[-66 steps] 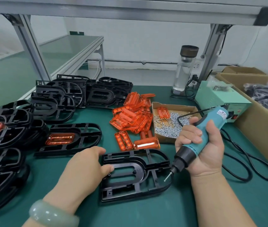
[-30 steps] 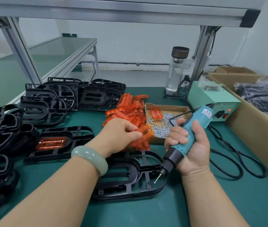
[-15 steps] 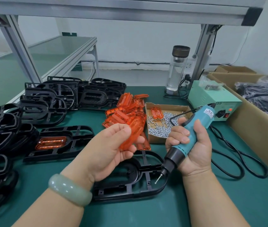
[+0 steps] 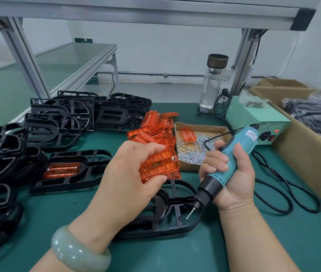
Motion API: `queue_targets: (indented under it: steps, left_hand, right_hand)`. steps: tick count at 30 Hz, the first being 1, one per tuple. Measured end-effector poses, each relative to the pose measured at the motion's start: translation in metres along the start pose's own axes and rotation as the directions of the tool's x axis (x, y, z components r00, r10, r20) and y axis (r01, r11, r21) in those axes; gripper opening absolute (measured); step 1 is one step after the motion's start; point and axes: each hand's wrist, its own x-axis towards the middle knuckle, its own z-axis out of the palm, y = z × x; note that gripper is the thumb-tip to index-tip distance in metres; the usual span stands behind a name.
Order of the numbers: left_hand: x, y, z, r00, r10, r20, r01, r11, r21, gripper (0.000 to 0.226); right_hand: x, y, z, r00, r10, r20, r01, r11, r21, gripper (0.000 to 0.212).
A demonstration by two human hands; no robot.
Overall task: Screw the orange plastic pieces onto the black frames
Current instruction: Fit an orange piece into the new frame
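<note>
Above the black frame (image 4: 176, 228), our left hand (image 4: 130, 173) pinches 1 orange piece (image 4: 161, 165), perhaps 2, for seating; our right hand (image 4: 234, 185) grips the screwdriver (image 4: 246, 139) ready.

Hidden under the left hand (image 4: 130, 173) and its wrist: the left half of the black plastic frame (image 4: 177, 226) lying flat on the green desk (image 4: 175, 256). Covered by curled fingers: the left end of the orange ribbed plastic piece (image 4: 161, 165) pinched there. Wrapped inside the right hand (image 4: 232, 181): the middle of the teal electric screwdriver (image 4: 244, 140). Too small to read: the print on its white label. Cut off by the left edge: the stacked black frames (image 4: 0, 152). Cut off at right: the long brown cardboard box (image 4: 308, 160), with dark, blurred contents (image 4: 316, 110). Partly masked behind the screwdriver's rear: the lettering on the pale green power box (image 4: 253, 116).
</note>
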Motion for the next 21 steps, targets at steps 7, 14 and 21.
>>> queue_targets:
  steps: [7,14,21]
  left_hand:
    - [-0.003,0.002,-0.001,0.999,-0.035,0.032,0.035,0.999,-0.013,0.053]
    - [-0.006,0.000,-0.004,0.994,-0.071,0.085,0.071,0.997,0.006,0.041]
    - [-0.009,-0.027,-0.030,0.952,-0.143,0.271,0.100,0.981,0.166,0.034]
  right_hand:
    - [0.000,0.000,0.000,1.000,-0.002,-0.004,0.002,1.000,0.001,0.052]
    - [0.000,0.000,0.000,1.000,-0.001,0.001,0.001,1.000,-0.006,0.052]
    - [0.001,0.000,-0.001,1.000,-0.002,0.001,0.002,1.000,-0.002,0.054]
